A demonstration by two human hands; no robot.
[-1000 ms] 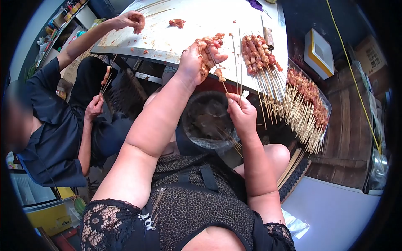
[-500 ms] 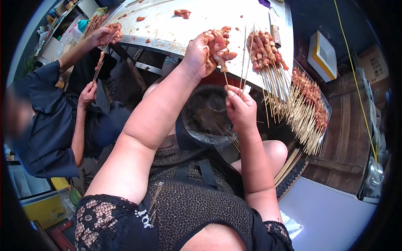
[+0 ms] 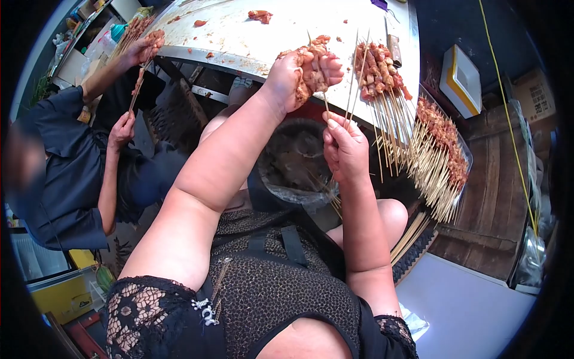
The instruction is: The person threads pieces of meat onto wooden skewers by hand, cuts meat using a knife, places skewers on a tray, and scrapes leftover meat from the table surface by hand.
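Observation:
My left hand (image 3: 293,78) is cupped around several raw meat pieces (image 3: 312,76), its fingers curled over them above the near edge of the white table. In my right hand (image 3: 347,146), thumb and fingers pinch a few thin bamboo skewers (image 3: 349,106). One of these skewers runs up into the meat in my left hand, and a pointed tip shows above it. The others stand bare, to the right of the meat. Beside my right hand, a bunch of finished meat skewers (image 3: 378,69) lies on the table, sticks toward me.
A tray of many meat skewers (image 3: 442,146) is at the right, beside a wooden board (image 3: 484,197). Below my hands stands a plastic-lined tub (image 3: 293,158). A knife (image 3: 393,49) and meat scraps (image 3: 260,17) lie on the white table (image 3: 233,36). A co-worker (image 3: 66,161) threads meat at left.
My right hand has risen slightly, and the skewer has gone further through the meat, its tip now showing above. My left fingers have shifted over the meat. The co-worker's upper hand has moved left.

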